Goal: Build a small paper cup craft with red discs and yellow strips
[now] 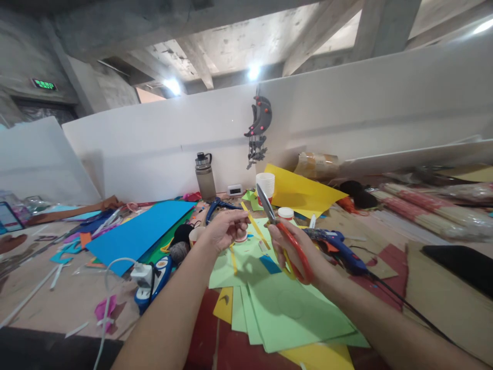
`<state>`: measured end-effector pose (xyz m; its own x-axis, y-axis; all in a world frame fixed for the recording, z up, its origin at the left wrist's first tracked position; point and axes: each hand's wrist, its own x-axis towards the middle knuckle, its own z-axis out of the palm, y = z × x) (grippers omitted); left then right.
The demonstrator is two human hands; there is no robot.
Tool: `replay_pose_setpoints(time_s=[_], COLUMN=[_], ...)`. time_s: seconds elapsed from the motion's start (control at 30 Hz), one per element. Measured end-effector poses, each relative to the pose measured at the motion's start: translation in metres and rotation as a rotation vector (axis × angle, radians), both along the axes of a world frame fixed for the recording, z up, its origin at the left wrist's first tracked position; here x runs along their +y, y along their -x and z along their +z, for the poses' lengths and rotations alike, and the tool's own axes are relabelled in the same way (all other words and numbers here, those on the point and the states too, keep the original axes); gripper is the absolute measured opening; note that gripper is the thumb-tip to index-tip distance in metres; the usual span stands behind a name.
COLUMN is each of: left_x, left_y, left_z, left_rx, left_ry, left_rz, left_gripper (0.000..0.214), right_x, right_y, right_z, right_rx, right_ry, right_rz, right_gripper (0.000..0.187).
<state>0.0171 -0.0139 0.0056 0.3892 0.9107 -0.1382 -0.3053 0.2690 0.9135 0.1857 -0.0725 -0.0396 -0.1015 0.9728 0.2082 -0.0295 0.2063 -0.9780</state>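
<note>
My right hand (298, 252) grips a pair of scissors (285, 228) with red and yellow handles, the blades pointing up and away from me. My left hand (229, 228) is closed in a pinch at a narrow yellow paper strip (257, 228), which slants down toward my right hand. Beneath both hands lie light green paper sheets (296, 313). A small blue paper piece (270, 264) rests on them near the scissors' handles. Another thin yellow strip (233, 261) lies on the green paper below my left hand.
A blue glue gun (342, 249) with a trailing cord lies right of my right hand. To the left are a blue sheet (142, 231) and a power strip (154, 285). Behind stand a bottle (205, 177), white cups (265, 182) and a yellow sheet (304, 191).
</note>
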Motion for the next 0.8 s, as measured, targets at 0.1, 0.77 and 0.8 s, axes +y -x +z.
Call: replay_pose_setpoints(time_s=[0.1,0.77,0.8], left_x=[-0.001,0.005,0.005], left_y=[-0.002,-0.001,-0.001], left_z=[-0.003,-0.004,-0.004], left_rx=[0.034,0.213,0.201], left_ry=[-0.042,-0.147,-0.142], left_rz=[-0.061,0.084,0.079], left_gripper=[0.016,0.027,0.027], right_x=[0.004,0.008,0.006], right_y=[-0.001,-0.02,-0.019], right_z=[-0.001,0.0,0.001], right_rx=[0.023,-1.33,-1.348], right_ry=[-0.029,0.11,0.115], right_rz=[-0.045,-0.238,-0.231], right_gripper=[0.033,0.024,0.024])
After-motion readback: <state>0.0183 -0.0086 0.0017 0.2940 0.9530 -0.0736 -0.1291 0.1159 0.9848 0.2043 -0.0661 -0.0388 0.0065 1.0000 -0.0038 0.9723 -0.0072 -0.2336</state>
